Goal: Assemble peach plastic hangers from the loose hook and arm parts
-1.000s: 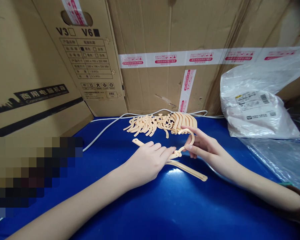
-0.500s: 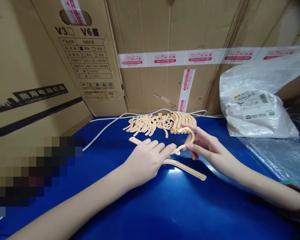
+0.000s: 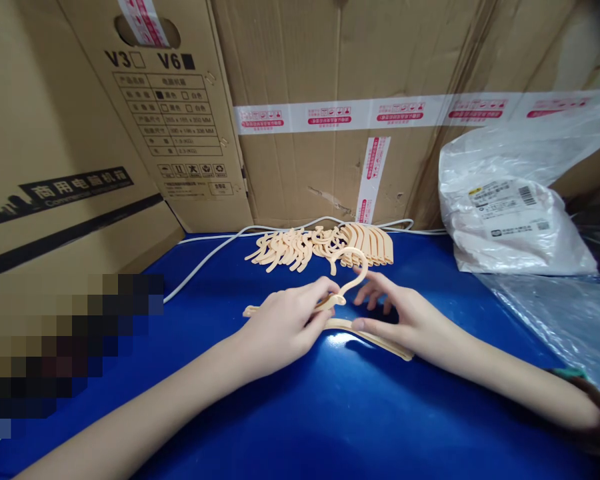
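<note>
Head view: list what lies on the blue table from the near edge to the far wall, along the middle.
Left hand and right hand on the peach hanger → pile of peach hanger parts → white cable → cardboard boxes.

Peach plastic hanger [image 3: 353,313] on blue tabletop [image 3: 330,413], between left hand [image 3: 285,327] and right hand [image 3: 405,320]. Heap of peach plastic hooks [image 3: 320,247] behind it; brown cardboard boxes [image 3: 330,100] behind heap; clear plastic bag [image 3: 510,213] right.
</note>
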### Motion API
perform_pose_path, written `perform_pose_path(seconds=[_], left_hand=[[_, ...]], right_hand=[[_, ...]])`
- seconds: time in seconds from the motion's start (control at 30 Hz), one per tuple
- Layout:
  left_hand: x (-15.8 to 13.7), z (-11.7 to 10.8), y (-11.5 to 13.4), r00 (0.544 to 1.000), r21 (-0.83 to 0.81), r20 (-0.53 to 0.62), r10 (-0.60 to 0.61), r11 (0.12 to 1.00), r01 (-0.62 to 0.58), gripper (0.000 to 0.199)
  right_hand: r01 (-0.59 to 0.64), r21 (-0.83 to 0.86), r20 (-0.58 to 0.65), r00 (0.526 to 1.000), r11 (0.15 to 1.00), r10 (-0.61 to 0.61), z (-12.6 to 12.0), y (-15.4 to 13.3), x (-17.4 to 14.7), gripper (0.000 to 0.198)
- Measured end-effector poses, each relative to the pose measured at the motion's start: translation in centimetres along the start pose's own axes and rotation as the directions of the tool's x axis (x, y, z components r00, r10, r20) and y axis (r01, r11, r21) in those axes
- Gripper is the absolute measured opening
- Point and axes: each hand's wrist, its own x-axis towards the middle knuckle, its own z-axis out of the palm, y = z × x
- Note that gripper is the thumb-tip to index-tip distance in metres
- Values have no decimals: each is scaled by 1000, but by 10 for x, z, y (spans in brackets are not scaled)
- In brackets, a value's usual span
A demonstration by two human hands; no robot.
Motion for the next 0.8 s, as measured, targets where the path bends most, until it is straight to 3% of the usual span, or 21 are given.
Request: perform_pose_path(seconds=[0.07, 0.13, 0.23, 0.33, 0.57, 0.8], left_hand=[[2, 0, -3, 998, -242, -17, -65, 969, 59, 15], [5, 1, -6, 992, -454, -10, -129, 884, 111, 18], [11, 0, -9, 967, -621, 18, -255, 755, 211, 24], [14, -2, -10, 933, -695, 37, -359, 661, 282, 26], [14, -7, -9, 847, -828, 183, -500, 386, 406, 25], [12, -9, -1, 862, -849, 209, -462, 351, 395, 22]], right_hand=[[91, -171, 30, 996, 981, -87, 1, -1, -2, 51], [189, -314, 81, 982, 930, -172, 2, -3, -4, 34], [270, -450, 123, 963, 851, -240, 3, -6, -5, 21], [268, -502, 107, 963, 822, -248, 2, -7, -4, 21], [262, -413, 18, 960, 872, -279, 1, -2, -6, 24], [166, -306, 72, 986, 937, -151, 3, -8, -8, 21]])
